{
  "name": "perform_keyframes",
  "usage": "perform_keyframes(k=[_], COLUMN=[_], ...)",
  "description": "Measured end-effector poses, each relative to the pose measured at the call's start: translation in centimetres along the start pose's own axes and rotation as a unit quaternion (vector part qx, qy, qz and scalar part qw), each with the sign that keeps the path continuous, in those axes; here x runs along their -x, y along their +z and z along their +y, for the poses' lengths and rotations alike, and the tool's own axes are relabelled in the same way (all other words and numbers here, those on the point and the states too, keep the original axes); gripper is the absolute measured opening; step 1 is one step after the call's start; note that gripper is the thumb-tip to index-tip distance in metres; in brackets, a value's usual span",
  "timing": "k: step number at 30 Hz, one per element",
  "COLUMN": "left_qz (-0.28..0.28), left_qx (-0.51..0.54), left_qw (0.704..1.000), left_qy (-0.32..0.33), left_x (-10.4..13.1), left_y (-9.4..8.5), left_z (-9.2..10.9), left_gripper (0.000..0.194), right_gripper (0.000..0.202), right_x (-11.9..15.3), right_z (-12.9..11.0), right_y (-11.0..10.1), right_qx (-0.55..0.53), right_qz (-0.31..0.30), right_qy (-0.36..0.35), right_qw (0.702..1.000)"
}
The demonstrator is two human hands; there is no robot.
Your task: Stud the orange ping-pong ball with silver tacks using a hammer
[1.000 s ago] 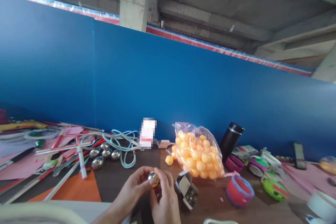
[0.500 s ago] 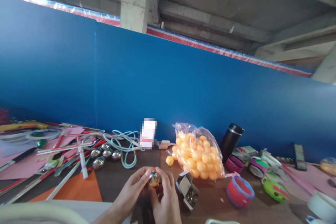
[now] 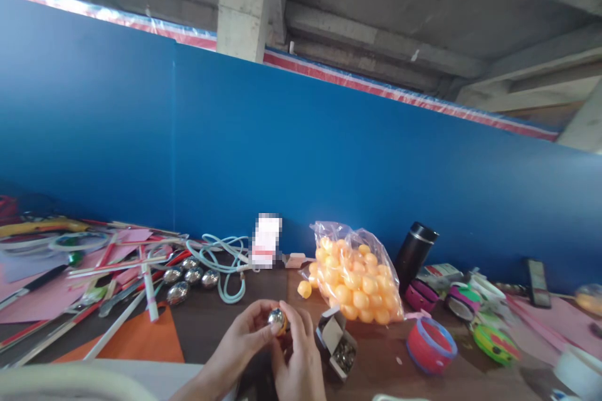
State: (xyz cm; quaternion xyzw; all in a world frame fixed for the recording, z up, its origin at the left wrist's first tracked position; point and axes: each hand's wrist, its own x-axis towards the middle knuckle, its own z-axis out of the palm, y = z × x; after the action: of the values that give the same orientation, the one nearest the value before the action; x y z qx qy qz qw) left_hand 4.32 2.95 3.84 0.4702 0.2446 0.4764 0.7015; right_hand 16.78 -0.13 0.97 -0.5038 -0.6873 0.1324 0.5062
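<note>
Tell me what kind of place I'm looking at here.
Probably a craft worktable in a workshop. Both hands, left hand and right hand, hold a small ball; nearby are a bag of orange balls, tape rolls and paper sheets, backed by a blue partition.

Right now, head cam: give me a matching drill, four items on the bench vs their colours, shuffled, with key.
Things:
1. bag of balls
2. flask
3. coiled cable
4. paper sheet under the white pen

Colours:
A. black
B. orange, flat on the table
C. pale teal
D. yellow-orange, in clear plastic

Pairs: 1-D, 2-A, 3-C, 4-B
</note>
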Motion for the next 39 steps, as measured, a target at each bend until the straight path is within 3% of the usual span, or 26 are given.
perform_keyframes(k=[10,22,30,33,36,38,39], left_qz=[0.003,0.012,0.037,0.065,0.121,0.159,0.173], left_qx=[-0.017,-0.039,-0.080,-0.078,-0.054,-0.045,-0.044], left_qw=[1.000,0.999,0.996,0.995,0.991,0.986,0.984], left_qy=[-0.005,0.000,0.020,0.019,0.009,-0.001,-0.007], left_x=[0.0,-0.2,0.0,-0.1,-0.4,-0.6,-0.7], left_y=[0.1,-0.1,0.0,-0.1,-0.5,-0.7,-0.7], left_z=[0.1,-0.3,0.0,-0.3,-0.9,-1.2,-1.2], left_gripper=[0.027,0.033,0.030,0.028,0.032,0.036,0.037], right_gripper=[0.046,0.049,0.045,0.051,0.043,0.035,0.034], right_x=[0.1,0.2,0.1,-0.6,-0.8,0.0,0.8], right_z=[0.5,0.3,0.1,-1.0,-2.3,-2.7,-2.8], right_y=[0.4,0.5,0.4,-0.6,-2.0,-2.9,-3.3], right_qx=[-0.032,0.004,0.015,0.101,0.270,0.334,0.327], right_qz=[0.010,0.034,0.019,-0.031,-0.099,-0.112,-0.101], right_qy=[-0.016,-0.014,-0.031,-0.019,0.041,0.094,0.113], right_qw=[0.999,0.999,0.999,0.994,0.957,0.931,0.933])
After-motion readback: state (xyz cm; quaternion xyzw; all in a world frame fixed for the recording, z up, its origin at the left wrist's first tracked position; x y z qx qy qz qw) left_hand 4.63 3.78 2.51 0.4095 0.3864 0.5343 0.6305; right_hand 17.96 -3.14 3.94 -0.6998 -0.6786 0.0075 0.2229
